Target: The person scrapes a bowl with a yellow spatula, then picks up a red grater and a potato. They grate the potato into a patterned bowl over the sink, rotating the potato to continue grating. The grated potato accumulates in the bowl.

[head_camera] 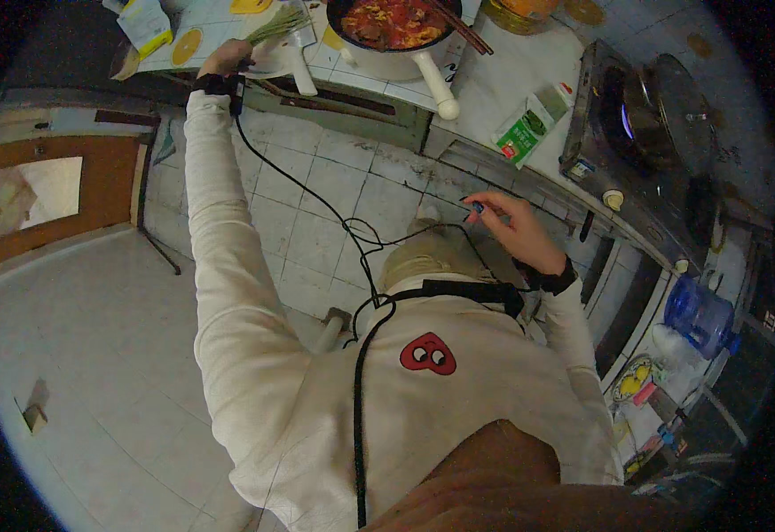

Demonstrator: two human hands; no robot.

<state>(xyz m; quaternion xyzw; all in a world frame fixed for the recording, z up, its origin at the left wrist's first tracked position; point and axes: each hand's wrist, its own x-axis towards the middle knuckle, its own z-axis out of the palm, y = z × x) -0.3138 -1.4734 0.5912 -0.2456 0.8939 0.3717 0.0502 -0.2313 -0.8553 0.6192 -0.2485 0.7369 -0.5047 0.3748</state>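
Note:
My left hand (227, 57) reaches to the counter's edge at the upper left, its fingers at the base of a bunch of thin green stalks (281, 24); how firmly it grips cannot be told. The stalks lie over a broad blade with a white handle (303, 72). To the right stands a pan of red cooked food (394, 23), with brown chopsticks (464, 28) across its rim and a pale handle (437, 86). My right hand (510, 223) hangs in front of my body, fingers bent, with a small dark item between or on the fingertips that is too small to name.
A green and white packet (530, 130) lies on the counter near the gas stove (633, 146), where a lidded pot stands. A yellow and white bag (144, 30) is at the upper left. Black cables (307, 189) run from my left wrist to my waist. A blue water jug (699, 316) stands at the right.

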